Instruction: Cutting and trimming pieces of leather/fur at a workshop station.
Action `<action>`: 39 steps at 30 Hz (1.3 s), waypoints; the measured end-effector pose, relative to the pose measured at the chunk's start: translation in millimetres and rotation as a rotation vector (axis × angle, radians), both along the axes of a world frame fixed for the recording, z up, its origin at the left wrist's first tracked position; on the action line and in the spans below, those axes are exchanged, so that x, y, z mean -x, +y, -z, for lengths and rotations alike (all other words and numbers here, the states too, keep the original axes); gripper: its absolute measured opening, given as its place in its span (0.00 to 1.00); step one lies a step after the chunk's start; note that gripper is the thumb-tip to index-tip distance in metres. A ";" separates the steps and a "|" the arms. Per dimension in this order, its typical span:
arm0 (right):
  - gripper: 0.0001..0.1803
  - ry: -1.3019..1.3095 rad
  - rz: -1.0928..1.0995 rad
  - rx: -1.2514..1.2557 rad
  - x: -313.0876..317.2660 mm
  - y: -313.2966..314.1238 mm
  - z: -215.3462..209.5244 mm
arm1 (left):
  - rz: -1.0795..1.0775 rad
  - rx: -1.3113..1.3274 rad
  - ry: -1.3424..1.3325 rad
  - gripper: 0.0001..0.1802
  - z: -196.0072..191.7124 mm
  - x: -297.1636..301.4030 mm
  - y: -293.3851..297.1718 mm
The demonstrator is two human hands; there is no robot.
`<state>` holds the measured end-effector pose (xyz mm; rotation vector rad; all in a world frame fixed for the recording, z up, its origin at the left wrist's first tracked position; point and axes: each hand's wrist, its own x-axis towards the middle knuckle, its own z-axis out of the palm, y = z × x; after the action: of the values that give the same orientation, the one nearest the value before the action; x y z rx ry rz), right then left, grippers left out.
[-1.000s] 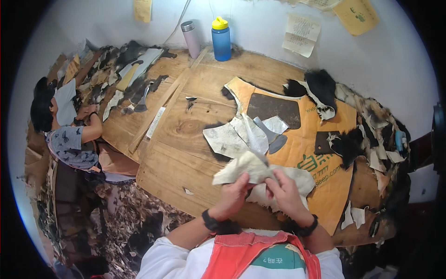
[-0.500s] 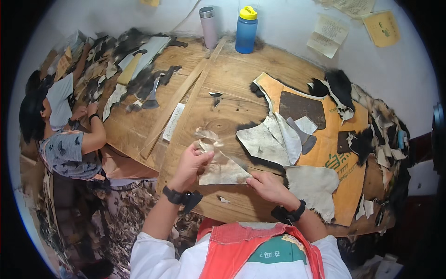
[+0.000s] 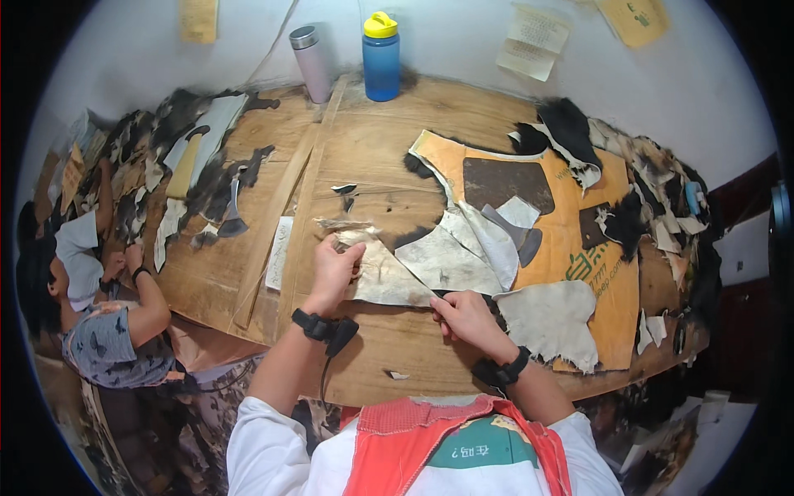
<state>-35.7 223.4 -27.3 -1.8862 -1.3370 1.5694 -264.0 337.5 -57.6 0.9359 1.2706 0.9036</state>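
Observation:
My left hand (image 3: pixel 337 269) pinches the left side of a roughly triangular hide scrap (image 3: pixel 385 277), pale skin side up, with a ragged, furry far edge. The fingers of my right hand (image 3: pixel 467 318) close on its lower right corner. The scrap is stretched between both hands above the wooden table. Just right of it lies a larger pale hide piece (image 3: pixel 451 252) with dark fur at its edges; the scrap's slanted edge runs beside it, and I cannot tell whether they touch. Another pale hide piece (image 3: pixel 550 322) lies right of my right hand.
An orange sheet (image 3: pixel 612 306) lies under the hides, with a curved grey blade (image 3: pixel 521 236) on it. A pink flask (image 3: pixel 310 66) and blue bottle (image 3: pixel 381 62) stand at the back. Wooden strips (image 3: pixel 302 182) cross the table. At left, a co-worker (image 3: pixel 107 331) sits near a bladed tool (image 3: pixel 234 217).
The hide scrap has moved away from me, closer to the larger pale hide piece, and now looks flatter. Both hands keep hold of it. The whole view has shifted.

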 end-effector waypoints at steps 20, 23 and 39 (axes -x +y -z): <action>0.17 -0.509 0.596 -0.456 -186.4 -81.7 -88.2 | 0.626 0.328 -0.346 0.12 -63.0 -104.4 -108.9; 0.20 -0.823 0.493 -0.425 -253.0 -83.4 -47.4 | 0.843 0.209 -0.199 0.11 -54.6 -117.0 -111.7; 0.17 -1.005 0.639 -0.403 -592.8 -139.8 -2.8 | 0.915 -0.443 1.224 0.48 -28.1 -180.2 -81.4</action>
<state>557.1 83.5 -24.5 -2.5210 -1.0235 -0.0149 -83.9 256.1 -29.6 2.3616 1.3327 -0.2543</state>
